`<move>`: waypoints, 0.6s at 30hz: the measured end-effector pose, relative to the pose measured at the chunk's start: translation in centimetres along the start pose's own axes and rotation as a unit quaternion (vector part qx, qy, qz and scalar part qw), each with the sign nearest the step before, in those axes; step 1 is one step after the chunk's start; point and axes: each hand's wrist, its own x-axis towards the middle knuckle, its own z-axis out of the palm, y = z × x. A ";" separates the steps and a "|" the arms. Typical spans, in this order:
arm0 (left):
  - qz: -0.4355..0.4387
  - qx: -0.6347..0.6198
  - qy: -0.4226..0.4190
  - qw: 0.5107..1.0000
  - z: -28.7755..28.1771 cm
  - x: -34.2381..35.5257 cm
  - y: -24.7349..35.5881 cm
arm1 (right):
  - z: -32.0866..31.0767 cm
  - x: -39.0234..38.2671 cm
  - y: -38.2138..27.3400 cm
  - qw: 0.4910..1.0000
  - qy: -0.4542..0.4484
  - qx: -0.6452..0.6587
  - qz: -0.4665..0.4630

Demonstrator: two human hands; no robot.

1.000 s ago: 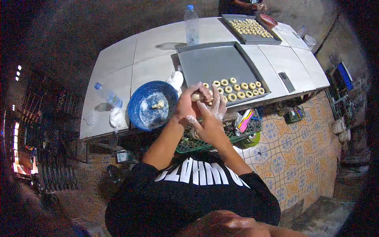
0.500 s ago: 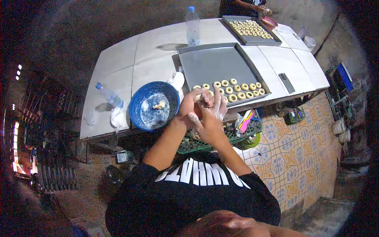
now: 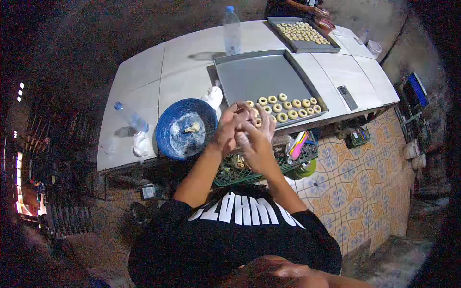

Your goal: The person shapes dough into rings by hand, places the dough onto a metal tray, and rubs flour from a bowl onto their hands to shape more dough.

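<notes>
My left hand (image 3: pixel 229 128) and my right hand (image 3: pixel 257 148), both dusted with flour, come together at the near left corner of a grey metal tray (image 3: pixel 261 72). Their curled fingers overlap, and whatever lies between the palms is hidden. Several small pale dough rings (image 3: pixel 282 117) sit in rows along the tray's near side, a few partly behind my fingers. To the left of my hands stands a blue bowl (image 3: pixel 164 126) with flour inside. A small lump of dough (image 3: pixel 193 128) rests in that bowl.
A tall clear bottle (image 3: pixel 232 33) stands behind the tray; another bottle (image 3: pixel 134 119) tilts at the left. A phone (image 3: pixel 346 98) lies on the right. Farther off, a second tray (image 3: pixel 307 47) holds rings near another person's hand (image 3: pixel 317 11). A green crate (image 3: pixel 288 170) sits below the table edge.
Both hands have shifted slightly against each other, with the left fingers now more curled and the right hand turned a little. The view has moved slightly; tray and bowl look unchanged.
</notes>
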 end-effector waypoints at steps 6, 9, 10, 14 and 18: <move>0.205 0.450 -0.066 0.867 1.4 -0.5 0.8 | 0.7 -0.2 3.7 0.917 -0.029 0.369 0.150; 0.188 0.438 -0.063 0.877 1.1 -0.3 1.0 | -0.1 0.3 2.8 0.855 -0.030 0.486 0.179; 0.177 0.416 -0.058 0.890 0.6 -0.3 1.0 | -0.6 0.6 2.1 0.822 -0.053 0.528 0.207; 0.144 0.470 -0.033 0.870 0.3 -0.6 1.6 | -0.8 0.7 2.3 0.813 -0.058 0.546 0.191; 0.147 0.463 -0.020 0.874 0.2 -0.8 1.1 | -1.0 0.9 1.6 0.840 -0.027 0.504 0.199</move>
